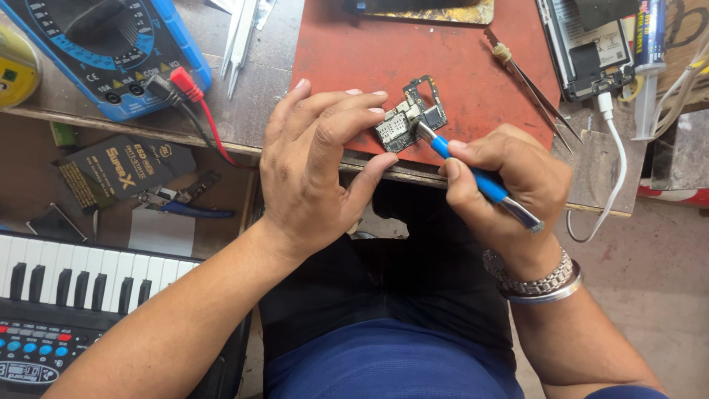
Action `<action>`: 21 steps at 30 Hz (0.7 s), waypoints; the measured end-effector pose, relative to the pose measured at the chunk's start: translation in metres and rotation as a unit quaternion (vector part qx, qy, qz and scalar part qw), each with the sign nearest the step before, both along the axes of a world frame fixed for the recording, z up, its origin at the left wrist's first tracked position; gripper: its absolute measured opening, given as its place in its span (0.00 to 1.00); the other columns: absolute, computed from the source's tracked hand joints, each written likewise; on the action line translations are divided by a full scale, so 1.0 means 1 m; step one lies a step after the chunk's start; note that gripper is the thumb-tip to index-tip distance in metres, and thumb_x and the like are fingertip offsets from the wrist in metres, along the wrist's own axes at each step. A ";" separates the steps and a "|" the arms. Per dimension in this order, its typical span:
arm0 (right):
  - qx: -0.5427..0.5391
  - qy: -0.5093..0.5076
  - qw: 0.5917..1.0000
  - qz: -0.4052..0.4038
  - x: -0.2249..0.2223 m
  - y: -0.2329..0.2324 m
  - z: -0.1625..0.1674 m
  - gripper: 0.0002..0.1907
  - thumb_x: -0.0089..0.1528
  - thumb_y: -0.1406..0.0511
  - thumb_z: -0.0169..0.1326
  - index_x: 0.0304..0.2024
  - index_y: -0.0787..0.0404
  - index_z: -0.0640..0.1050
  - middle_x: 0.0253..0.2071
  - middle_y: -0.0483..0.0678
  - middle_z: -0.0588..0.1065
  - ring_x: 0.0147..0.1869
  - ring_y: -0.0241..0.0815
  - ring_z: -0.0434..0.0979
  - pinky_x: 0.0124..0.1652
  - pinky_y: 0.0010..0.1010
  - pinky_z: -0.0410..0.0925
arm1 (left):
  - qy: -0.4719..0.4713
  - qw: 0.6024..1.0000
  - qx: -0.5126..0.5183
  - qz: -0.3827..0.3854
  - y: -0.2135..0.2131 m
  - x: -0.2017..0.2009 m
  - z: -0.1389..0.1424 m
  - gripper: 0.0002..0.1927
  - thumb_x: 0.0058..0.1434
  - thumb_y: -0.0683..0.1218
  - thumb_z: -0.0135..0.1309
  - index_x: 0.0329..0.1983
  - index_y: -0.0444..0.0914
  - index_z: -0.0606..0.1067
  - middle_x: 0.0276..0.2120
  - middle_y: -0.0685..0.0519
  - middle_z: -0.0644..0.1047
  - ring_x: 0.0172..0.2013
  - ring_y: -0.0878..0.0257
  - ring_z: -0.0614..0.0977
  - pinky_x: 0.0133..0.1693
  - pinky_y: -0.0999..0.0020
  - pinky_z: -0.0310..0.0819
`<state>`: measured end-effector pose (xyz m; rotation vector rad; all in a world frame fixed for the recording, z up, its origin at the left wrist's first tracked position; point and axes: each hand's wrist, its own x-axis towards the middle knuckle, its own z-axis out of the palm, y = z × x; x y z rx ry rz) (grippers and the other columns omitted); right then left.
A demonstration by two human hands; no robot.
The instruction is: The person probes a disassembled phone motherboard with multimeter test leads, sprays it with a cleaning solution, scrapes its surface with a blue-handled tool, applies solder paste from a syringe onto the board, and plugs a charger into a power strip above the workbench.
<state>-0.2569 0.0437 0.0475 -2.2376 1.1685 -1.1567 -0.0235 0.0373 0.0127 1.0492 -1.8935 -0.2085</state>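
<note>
Small circuit board [410, 118] flat on red mat, blue-handled screwdriver [473, 177] tip touching it
</note>
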 end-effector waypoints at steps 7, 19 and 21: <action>0.028 -0.015 0.999 -0.006 -0.001 0.000 0.000 0.04 0.64 0.75 0.60 0.41 0.68 0.78 0.31 0.50 0.77 0.30 0.36 0.77 0.32 0.24 0.68 | -0.003 1.000 0.002 -0.001 0.000 -0.001 0.001 0.24 0.70 0.49 0.65 0.62 0.44 0.66 0.61 0.57 0.77 0.61 0.59 0.77 0.71 0.53 0.56; 0.051 -0.030 0.997 0.054 -0.004 -0.002 0.002 0.04 0.61 0.74 0.59 0.36 0.66 0.76 0.31 0.50 0.77 0.30 0.35 0.78 0.31 0.23 0.68 | -0.011 1.000 0.001 -0.001 0.001 0.001 0.002 0.24 0.70 0.49 0.65 0.62 0.43 0.66 0.61 0.56 0.78 0.60 0.58 0.78 0.71 0.52 0.55; 0.065 -0.078 0.994 0.042 -0.004 -0.003 0.003 0.03 0.62 0.74 0.58 0.37 0.67 0.76 0.33 0.50 0.77 0.32 0.34 0.79 0.32 0.22 0.70 | -0.013 1.000 -0.001 0.000 0.000 0.000 0.001 0.24 0.70 0.49 0.65 0.62 0.43 0.66 0.60 0.56 0.77 0.62 0.57 0.78 0.71 0.52 0.55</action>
